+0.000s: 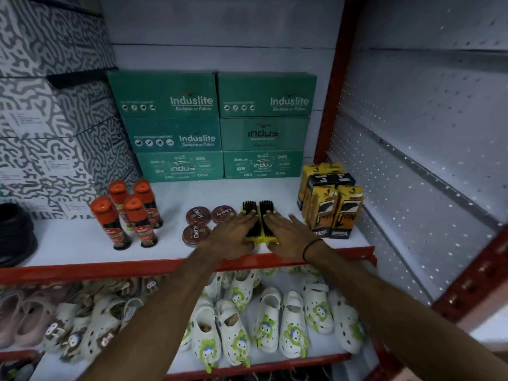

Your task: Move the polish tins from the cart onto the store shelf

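Three round brown "Cherry" polish tins lie flat on the white store shelf (71, 243): one at the back left (198, 215), one at the back right (223, 214) and one in front (195, 234). Just right of them lie two yellow shoe brushes with black bristles (258, 215), side by side. My left hand (233, 235) rests flat against the left brush, fingers stretched out. My right hand (286, 232) lies flat against the right brush, with a black band on its wrist. Neither hand holds a tin. The cart is out of view.
Several orange-capped polish bottles (129, 215) stand left of the tins. Green shoe boxes (214, 125) are stacked at the back, patterned grey boxes (49, 111) at the left, yellow-black cartons (330, 199) at the right. White clogs (269, 323) fill the lower shelf. A red upright (332, 86) bounds the right side.
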Demonstrator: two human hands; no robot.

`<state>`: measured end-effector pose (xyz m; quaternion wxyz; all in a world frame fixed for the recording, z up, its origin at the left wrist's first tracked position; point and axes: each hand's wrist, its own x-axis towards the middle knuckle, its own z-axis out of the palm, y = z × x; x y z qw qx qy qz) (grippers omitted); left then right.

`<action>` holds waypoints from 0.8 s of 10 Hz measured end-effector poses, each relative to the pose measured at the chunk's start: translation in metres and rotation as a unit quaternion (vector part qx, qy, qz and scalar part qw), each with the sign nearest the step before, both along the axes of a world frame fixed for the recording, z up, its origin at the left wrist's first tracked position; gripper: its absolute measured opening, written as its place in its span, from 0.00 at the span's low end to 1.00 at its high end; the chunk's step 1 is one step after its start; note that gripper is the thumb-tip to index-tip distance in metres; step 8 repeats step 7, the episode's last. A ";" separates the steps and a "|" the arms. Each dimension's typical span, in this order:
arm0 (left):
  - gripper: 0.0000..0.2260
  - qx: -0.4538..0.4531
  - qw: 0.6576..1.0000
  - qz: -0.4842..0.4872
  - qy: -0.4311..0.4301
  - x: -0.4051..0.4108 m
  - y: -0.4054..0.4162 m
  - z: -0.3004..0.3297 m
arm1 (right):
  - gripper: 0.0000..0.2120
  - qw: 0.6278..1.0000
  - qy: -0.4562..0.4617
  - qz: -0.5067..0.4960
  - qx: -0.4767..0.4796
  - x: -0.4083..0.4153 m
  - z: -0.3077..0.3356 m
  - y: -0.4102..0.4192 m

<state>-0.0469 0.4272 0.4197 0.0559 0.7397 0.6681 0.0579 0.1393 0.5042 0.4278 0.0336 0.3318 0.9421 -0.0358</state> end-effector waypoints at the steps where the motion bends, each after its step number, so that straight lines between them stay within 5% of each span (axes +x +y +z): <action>1: 0.36 0.004 1.000 0.014 -0.001 -0.002 -0.001 -0.006 | 0.36 1.000 -0.001 0.004 0.011 0.003 -0.002 -0.001; 5: 0.34 0.024 0.999 0.023 0.016 0.011 -0.005 -0.007 | 0.35 1.000 0.016 0.009 0.013 0.002 -0.005 0.002; 8: 0.35 0.095 0.992 0.072 0.029 -0.009 -0.013 0.015 | 0.35 0.990 0.089 0.005 0.109 -0.004 0.025 0.005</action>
